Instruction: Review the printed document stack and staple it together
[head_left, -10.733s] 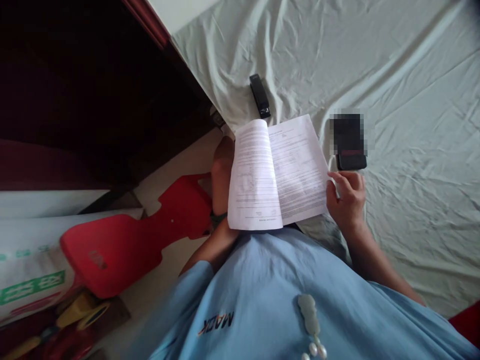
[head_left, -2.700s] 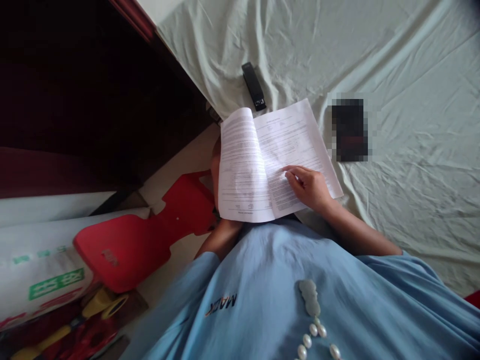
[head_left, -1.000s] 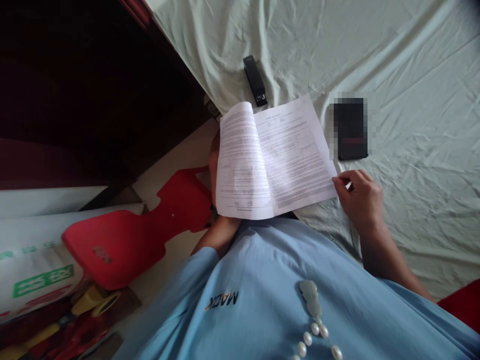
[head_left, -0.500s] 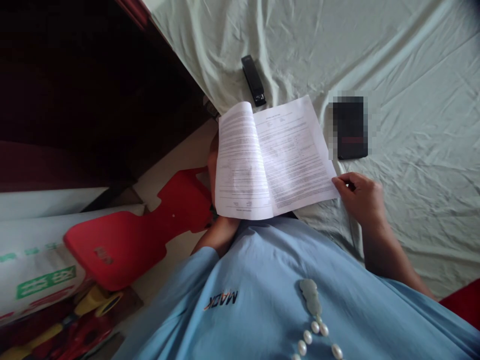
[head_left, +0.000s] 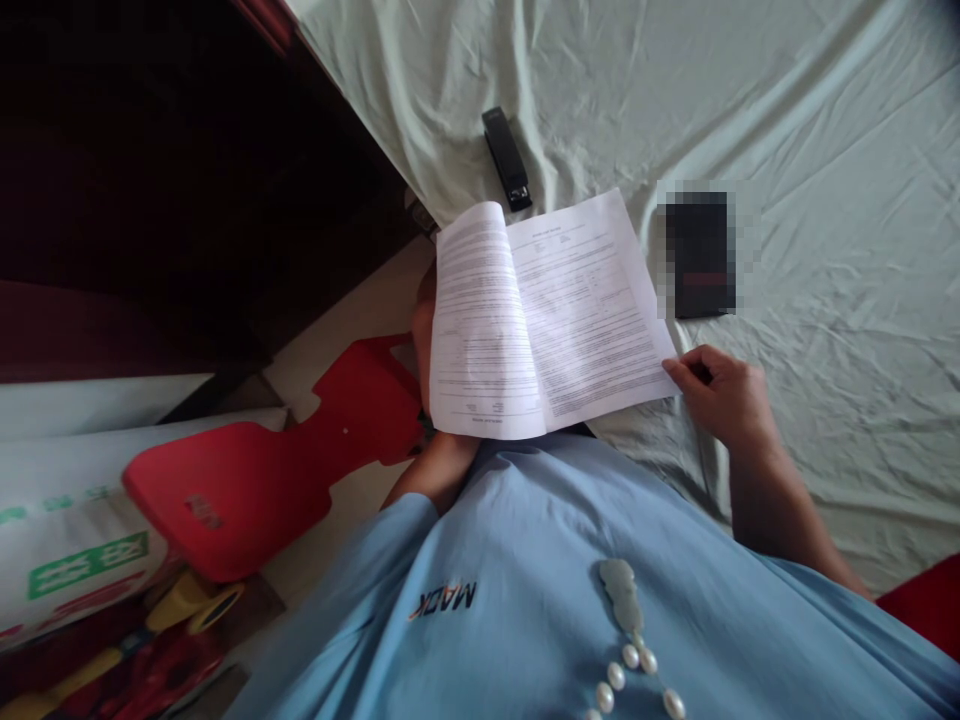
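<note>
A printed paper document (head_left: 592, 310) lies open in front of me, its left page curled upward and its right page flat, both covered in fine text. My right hand (head_left: 724, 395) pinches the lower right corner of the right page between thumb and forefinger. Behind the left page is my left hand (head_left: 423, 325); only a sliver of it shows at the page's edge, and its fingers are hidden. Just beyond the top of the pages rests a black stapler (head_left: 506, 160). A dark rectangular object (head_left: 703, 255), partly pixelated, lies to the right of the document.
A pale green wrinkled sheet (head_left: 840, 230) covers the surface ahead and to the right. At the left are a red plastic seat (head_left: 232, 490), a white printed sack (head_left: 67, 510) and yellow-handled tools (head_left: 180, 600) low down. Dark furniture (head_left: 150, 180) fills the upper left.
Almost nothing differs. The pages and both hands keep their places, with only a very slight shift of the view.
</note>
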